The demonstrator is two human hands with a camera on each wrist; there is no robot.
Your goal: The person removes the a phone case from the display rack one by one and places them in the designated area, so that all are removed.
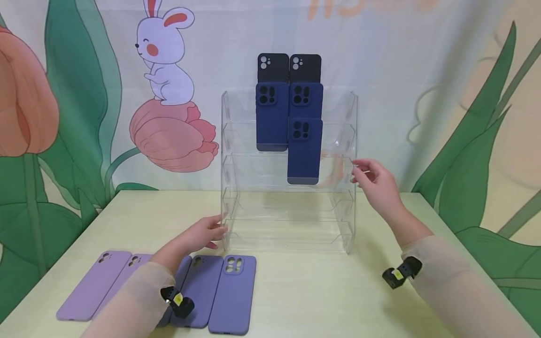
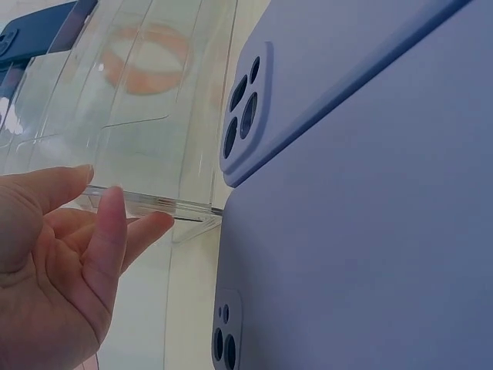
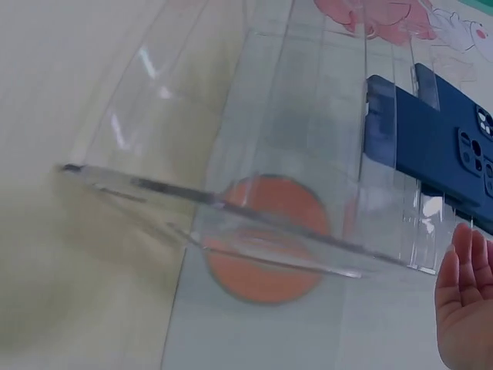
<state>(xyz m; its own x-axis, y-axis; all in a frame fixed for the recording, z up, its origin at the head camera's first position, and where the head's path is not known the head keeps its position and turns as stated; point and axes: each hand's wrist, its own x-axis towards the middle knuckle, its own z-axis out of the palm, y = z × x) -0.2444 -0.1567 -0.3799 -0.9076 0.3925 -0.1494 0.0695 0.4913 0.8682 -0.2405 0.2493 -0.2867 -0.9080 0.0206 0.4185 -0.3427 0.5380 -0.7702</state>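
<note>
A clear tiered display rack (image 1: 226, 178) stands upright on the table. My left hand (image 1: 202, 235) holds its left side panel low down; in the left wrist view the thumb and fingers of that hand (image 2: 65, 254) lie on either side of the panel's edge. Higher up, my right hand (image 1: 378, 185) pinches the edge of the right side panel. Two black phone cases (image 1: 305, 71) stand side by side in the top tier. Below them are two navy phone cases (image 1: 270, 124), and a third navy phone case (image 1: 304, 157) sits one tier lower on the right.
Flat on the table at front left lie lilac phone cases (image 1: 95, 286) and bluish-purple phone cases (image 1: 232, 295), in a row partly hidden by my left forearm. A printed cloth (image 1: 401, 70) with a rabbit and flowers hangs behind the pale yellow table (image 1: 321, 300).
</note>
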